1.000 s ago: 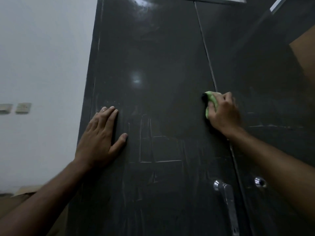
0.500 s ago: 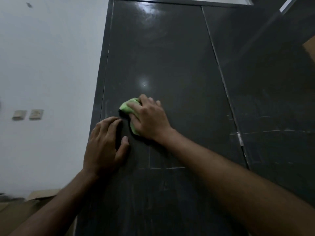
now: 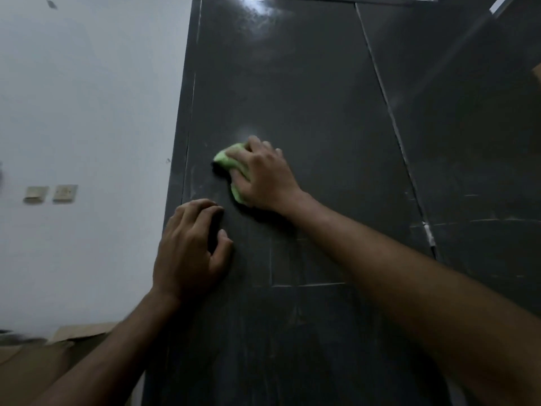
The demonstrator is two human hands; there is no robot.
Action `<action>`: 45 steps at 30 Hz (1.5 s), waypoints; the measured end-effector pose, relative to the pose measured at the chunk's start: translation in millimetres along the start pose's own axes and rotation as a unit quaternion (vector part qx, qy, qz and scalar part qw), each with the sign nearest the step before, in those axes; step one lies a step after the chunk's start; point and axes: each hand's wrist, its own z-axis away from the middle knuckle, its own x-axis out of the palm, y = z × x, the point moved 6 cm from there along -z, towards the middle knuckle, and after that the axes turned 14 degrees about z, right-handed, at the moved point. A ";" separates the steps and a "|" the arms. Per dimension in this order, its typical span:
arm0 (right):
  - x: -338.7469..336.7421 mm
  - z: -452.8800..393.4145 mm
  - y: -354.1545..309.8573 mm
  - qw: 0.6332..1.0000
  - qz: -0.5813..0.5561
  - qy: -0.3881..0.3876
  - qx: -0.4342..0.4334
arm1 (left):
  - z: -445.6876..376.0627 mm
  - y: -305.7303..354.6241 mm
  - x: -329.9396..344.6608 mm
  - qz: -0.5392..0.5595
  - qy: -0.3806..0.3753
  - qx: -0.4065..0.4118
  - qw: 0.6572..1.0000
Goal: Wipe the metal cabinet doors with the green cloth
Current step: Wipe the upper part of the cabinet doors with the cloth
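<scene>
Dark grey metal fills my view: two cabinet doors, the left door point(image 3: 292, 92) and the right door point(image 3: 474, 118), split by one pale vertical seam point(image 3: 392, 112). I count two hands, one green cloth point(image 3: 231, 165) and two wall plates point(image 3: 49, 194) on the white wall point(image 3: 87, 98) to the left.

My right hand point(image 3: 263, 177) presses the bunched cloth flat against the left door, near its left edge, fingers curled over the fabric so that only its upper-left part and a strip below the knuckles show. My left hand point(image 3: 190, 253) rests on the same door just below and left of the cloth, fingers together and bent, thumb set apart, holding nothing.

Against half a second ago, the cloth sits slightly higher and closer to the door's left edge, and the gap between my two hands has widened a little; the left hand has kept its place. A second ago the cloth was over by the seam, and a door handle showed low in the picture.

Faint scratch lines point(image 3: 307, 284) mark the door under my right forearm, which crosses the lower right and hides part of both doors. Brown cardboard point(image 3: 79, 332) lies at the foot of the wall.
</scene>
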 end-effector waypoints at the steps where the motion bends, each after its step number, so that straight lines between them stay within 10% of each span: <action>1: -2.6 12.5 4.2 0.999 0.007 0.006 -0.037 | 0.0 -0.2 0.2 0.002 -0.003 -0.002 1.000; 9: 8.4 -63.9 47.8 0.963 0.034 0.011 0.267 | 1.0 -3.6 0.2 0.014 -0.014 -0.011 1.000; 15: 8.6 -41.8 -40.2 0.992 -0.010 -0.022 -0.127 | 1.3 -2.7 -0.1 -0.001 -0.018 -0.006 1.000; 22: 11.4 -121.4 19.7 0.983 0.061 0.014 0.173 | 1.1 -5.5 1.1 0.013 -0.013 -0.006 1.000; 29: 9.7 -48.8 -41.4 0.978 -0.031 -0.053 -0.202 | 2.4 1.1 -4.1 0.012 0.022 0.025 0.999; 36: 1.4 -32.2 23.9 0.996 0.031 -0.021 0.075 | 6.5 8.6 -3.9 -0.014 0.022 0.023 0.999; 42: -1.5 32.1 -39.2 0.974 -0.028 -0.042 -0.220 | 51.6 18.0 -4.5 -0.008 -0.093 0.017 0.995; 45: -4.3 10.6 -7.2 0.988 0.030 -0.023 -0.146 | 69.6 15.1 -1.1 0.004 -0.113 -0.002 0.994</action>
